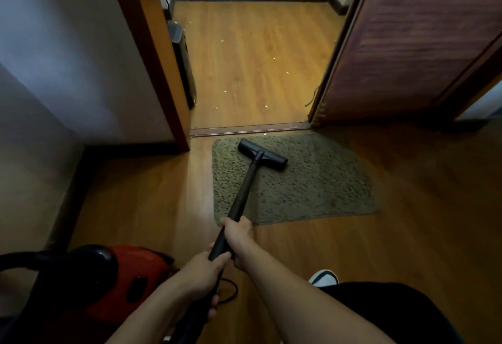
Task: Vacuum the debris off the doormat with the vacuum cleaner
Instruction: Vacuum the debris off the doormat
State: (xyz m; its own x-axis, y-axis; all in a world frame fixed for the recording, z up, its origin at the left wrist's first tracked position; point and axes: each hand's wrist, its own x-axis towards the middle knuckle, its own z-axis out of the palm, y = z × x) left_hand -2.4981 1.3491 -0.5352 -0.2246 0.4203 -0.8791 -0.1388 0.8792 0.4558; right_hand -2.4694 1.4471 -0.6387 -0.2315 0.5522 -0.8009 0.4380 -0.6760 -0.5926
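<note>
Closest to you, your left hand [202,275] wraps around the lower end of the black vacuum wand [241,194], fingers curled tight. Just beyond it, your right hand [239,235] grips the same wand higher up. To your left sits the red canister vacuum cleaner [122,275] with a black top, and a thin black cord [229,290] loops on the wooden floor [407,235] beside it. The toe of a white shoe [324,277] shows on your right.

The wand slopes away from you to the black floor head [262,153], which rests flat on the far left part of the doormat [312,186], set at an angle. The doormat is a shaggy olive-grey rectangle with rounded corners, speckled with darker flecks; it lies on the floor just on your side of the threshold strip [250,127]. A pale fleck sits at its far edge.

Past the threshold, small white scraps [274,58] dot the floor. A dark reddish door [407,44] stands open on the right, and a black upright device [183,58] stands behind the left door frame [146,58].
</note>
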